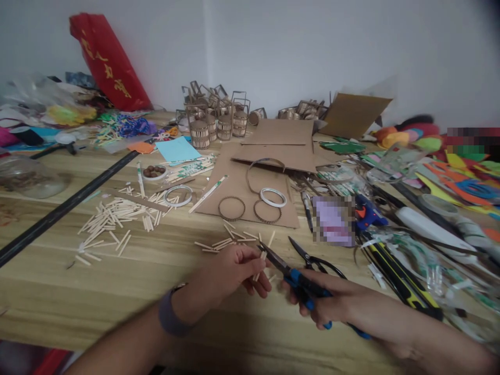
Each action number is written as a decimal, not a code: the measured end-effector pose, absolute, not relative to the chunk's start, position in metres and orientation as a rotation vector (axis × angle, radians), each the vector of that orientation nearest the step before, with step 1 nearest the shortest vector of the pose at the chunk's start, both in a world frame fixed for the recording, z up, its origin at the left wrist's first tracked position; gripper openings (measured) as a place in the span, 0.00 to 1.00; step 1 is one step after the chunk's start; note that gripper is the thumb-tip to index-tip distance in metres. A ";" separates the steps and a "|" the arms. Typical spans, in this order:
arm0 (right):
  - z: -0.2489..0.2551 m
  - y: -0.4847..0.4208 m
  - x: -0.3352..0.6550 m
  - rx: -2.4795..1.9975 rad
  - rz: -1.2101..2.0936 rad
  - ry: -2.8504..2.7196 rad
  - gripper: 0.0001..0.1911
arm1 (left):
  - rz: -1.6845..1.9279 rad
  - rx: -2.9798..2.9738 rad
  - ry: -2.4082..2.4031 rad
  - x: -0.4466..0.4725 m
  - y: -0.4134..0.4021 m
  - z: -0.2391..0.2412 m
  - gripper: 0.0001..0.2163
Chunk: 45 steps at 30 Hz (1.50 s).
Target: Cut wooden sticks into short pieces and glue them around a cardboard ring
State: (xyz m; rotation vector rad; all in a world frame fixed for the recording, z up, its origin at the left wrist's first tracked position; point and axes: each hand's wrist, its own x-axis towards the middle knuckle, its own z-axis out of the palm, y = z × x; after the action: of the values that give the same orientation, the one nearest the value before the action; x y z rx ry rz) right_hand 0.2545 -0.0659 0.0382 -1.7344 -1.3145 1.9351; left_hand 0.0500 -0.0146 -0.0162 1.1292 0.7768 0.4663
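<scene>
Near the table's front, my left hand (240, 265) pinches a few short wooden sticks (259, 266) between thumb and fingers. My right hand (320, 297) is wrapped round the handles of blue-and-black scissors (294, 276). Their blades point up and left, with the tips close beside the sticks in my left hand. Several loose cut sticks (222, 244) lie just beyond my left hand. A second pair of scissors with black handles (308, 258) rests on the table behind my right hand. A larger heap of short sticks (113, 219) spreads out to the left.
Cardboard sheets (253, 192) carry thin brown rings (231, 208) and a white tape roll (273, 197). Small stick baskets (200, 133) stand at the wall. A yellow-and-black cutter (402, 276) and a blue glue gun (369, 216) lie right; a long black strip (70, 208) lies left.
</scene>
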 end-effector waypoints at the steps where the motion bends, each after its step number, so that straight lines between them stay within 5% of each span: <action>1: 0.039 -0.065 0.253 -1.732 1.947 -1.303 0.15 | 0.448 1.124 0.773 0.050 -0.015 -0.017 0.19; 37: 0.037 -0.062 0.245 -1.708 1.917 -1.490 0.20 | 0.427 1.134 0.675 0.047 -0.018 -0.027 0.15; 45: 0.020 -0.062 0.245 -1.543 1.694 -1.752 0.12 | 0.421 1.127 0.639 0.046 -0.017 -0.027 0.16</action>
State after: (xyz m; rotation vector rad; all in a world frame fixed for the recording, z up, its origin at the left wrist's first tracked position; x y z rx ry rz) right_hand 0.2446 -0.0616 0.0197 -1.5434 -1.7515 1.6936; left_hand 0.0464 -0.0174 -0.0268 1.1269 0.6386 0.4214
